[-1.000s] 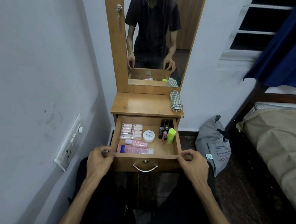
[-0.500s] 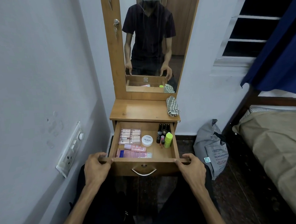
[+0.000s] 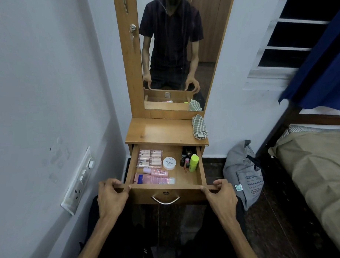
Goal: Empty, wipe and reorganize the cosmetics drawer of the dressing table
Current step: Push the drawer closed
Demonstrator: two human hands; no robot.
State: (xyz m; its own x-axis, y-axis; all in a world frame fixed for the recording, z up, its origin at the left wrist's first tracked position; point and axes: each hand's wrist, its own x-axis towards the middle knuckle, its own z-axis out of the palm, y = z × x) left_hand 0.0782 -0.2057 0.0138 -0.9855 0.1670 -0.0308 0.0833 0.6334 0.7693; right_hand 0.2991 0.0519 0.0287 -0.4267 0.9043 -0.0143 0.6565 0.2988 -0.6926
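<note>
Two hands are working here, both gripping the drawer (image 3: 188,178) front. I'm seeing the left hand (image 3: 110,196) curling its grip over the front panel's left top corner, thumb on the near face, and the right hand (image 3: 222,196) doing the same at the right corner. The drawer is sitting pulled out under the bench top (image 3: 161,132), between the two grips. Just beyond the left grip, a pink tube (image 3: 153,180) is lying along the front wall, a small pink bottle (image 3: 156,171) behind it, a pack of pale tubes (image 3: 150,158) further back. A white round jar (image 3: 169,163) is sitting mid-drawer. Beyond the right grip, a lime-green bottle (image 3: 194,162) is standing beside dark bottles (image 3: 184,157) at the back right corner. A checked cloth (image 3: 199,126) is lying on the bench top's right edge, well beyond the right grip. The mirror (image 3: 174,51) above is showing the person. Right of the right grip, a grey bag (image 3: 244,172) is leaning on the floor, near the bed (image 3: 316,162).
</note>
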